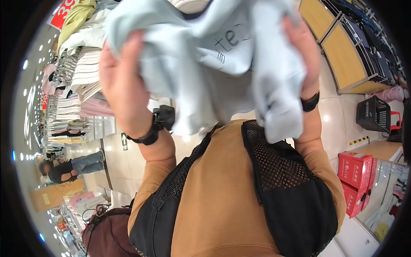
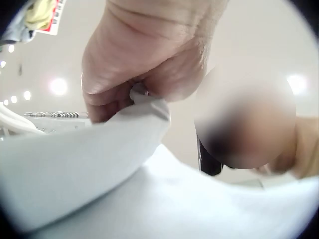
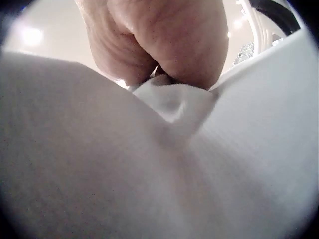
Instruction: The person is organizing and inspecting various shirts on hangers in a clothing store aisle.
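A pale blue-grey sweatshirt (image 1: 231, 55) with dark lettering on its front is held up before the chest, its cloth hanging in folds and partly blurred. On one side my left hand (image 1: 122, 81) grips the fabric, thumb toward the middle. The left wrist view shows that hand (image 2: 144, 55) with its fingers curled round a bunched edge of the cloth. My right hand (image 1: 306, 55) holds the other side, its fingertips partly behind the fabric. Seen from the right wrist, the same hand (image 3: 164, 45) pinches a gathered fold, and the pale cloth (image 3: 89, 149) fills most of that view.
Racks of hanging clothes (image 1: 68, 115) line the left side. At the right stand a wooden display unit (image 1: 346, 55), a black shopping basket (image 1: 372, 113) and red boxes (image 1: 355, 171). A person (image 1: 68, 169) stands farther off at left; a brown bag (image 1: 109, 233) is at lower left.
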### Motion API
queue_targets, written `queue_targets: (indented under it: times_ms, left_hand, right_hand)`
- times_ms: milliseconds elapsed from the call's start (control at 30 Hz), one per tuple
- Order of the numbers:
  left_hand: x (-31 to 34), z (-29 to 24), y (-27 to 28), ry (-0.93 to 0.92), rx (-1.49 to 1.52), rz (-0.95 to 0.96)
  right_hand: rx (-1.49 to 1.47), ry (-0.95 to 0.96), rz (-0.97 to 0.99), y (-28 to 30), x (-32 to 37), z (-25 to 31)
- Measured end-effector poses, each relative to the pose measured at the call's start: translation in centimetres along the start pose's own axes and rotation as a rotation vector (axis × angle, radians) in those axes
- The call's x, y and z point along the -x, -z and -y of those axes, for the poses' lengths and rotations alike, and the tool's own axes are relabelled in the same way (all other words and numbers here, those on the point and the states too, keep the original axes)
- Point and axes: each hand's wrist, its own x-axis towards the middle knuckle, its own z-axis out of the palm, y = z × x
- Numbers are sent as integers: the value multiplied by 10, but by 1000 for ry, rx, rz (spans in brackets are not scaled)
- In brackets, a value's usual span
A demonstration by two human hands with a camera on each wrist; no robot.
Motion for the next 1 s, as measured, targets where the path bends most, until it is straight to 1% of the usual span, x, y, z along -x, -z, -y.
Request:
queue_targets:
  times_ms: [67, 100, 133, 167, 200, 233, 300, 367, 400, 433, 467, 533, 600, 667, 700, 733, 767, 800, 833, 867, 900, 933, 967, 1000]
  left_hand:
    - [9, -8, -25, -25, -309, 79]
    - [13, -17, -35, -1, -463, 201]
    - [14, -18, -36, -140, -665, 297]
    - [8, -16, -34, -291, -726, 409]
    - [2, -15, -32, -451, -772, 511]
    - [-5, -9, -26, -601, -673, 625]
    - [3, 0, -8, -352, -499, 670]
    - [22, 43, -18, -143, 89, 490]
    - [35, 53, -21, 93, 216, 525]
    - [45, 68, -13, 236, 250, 667]
    - [56, 83, -4, 381, 261, 802]
    - [69, 112, 5, 526, 193, 1184]
    - [93, 129, -8, 589, 253, 1446]
    - [105, 122, -15, 584, 249, 1479]
    - [104, 117, -11, 629, 221, 1377]
    - [81, 91, -8, 628, 185, 1260]
    - [75, 81, 15, 771, 58, 1140]
    - [60, 59, 28, 643, -146, 1005]
    - [43, 36, 44, 653, -255, 917]
    - [34, 10, 52, 680, -223, 739]
    - [23, -10, 67, 391, -485, 773]
    - [12, -27, 76, 97, -740, 789]
    - [0, -43, 71, -69, -709, 810]
    - [-14, -56, 71, -87, -686, 847]
  right_hand:
    - [80, -44, 133, -17, 6, -6]
    - [121, -64, 214, -26, 10, -8]
    - [157, -88, 293, -34, 13, -12]
    - [190, -102, 377, -41, 17, -13]
    - [213, -114, 465, -47, 19, -14]
    - [234, -131, 553, -49, 22, -14]
    - [253, -152, 701, -49, 27, -15]
    - [278, -80, 820, -42, 25, -12]
    - [221, -10, 694, -43, 25, -3]
    - [224, -13, 698, -38, 22, 2]
    - [176, 61, 596, -31, 18, 5]
    - [12, 157, 270, -30, 12, 15]
    - [-187, 198, -19, -34, 10, 28]
    - [-198, 311, -32, -21, 1, 38]
    - [-129, 393, 10, -5, -3, 41]
    - [231, 427, 140, 26, -8, 56]
    - [441, 453, 258, 42, -9, 68]
    - [614, 361, 430, 58, -9, 85]
    - [781, 261, 603, 67, -9, 103]
    - [886, 83, 741, 67, -11, 118]
    - [971, -33, 864, 61, -14, 126]
    - [1008, -66, 893, 56, -13, 128]
    - [1044, -99, 922, 52, -12, 130]
    - [1042, -102, 930, 49, -12, 134]
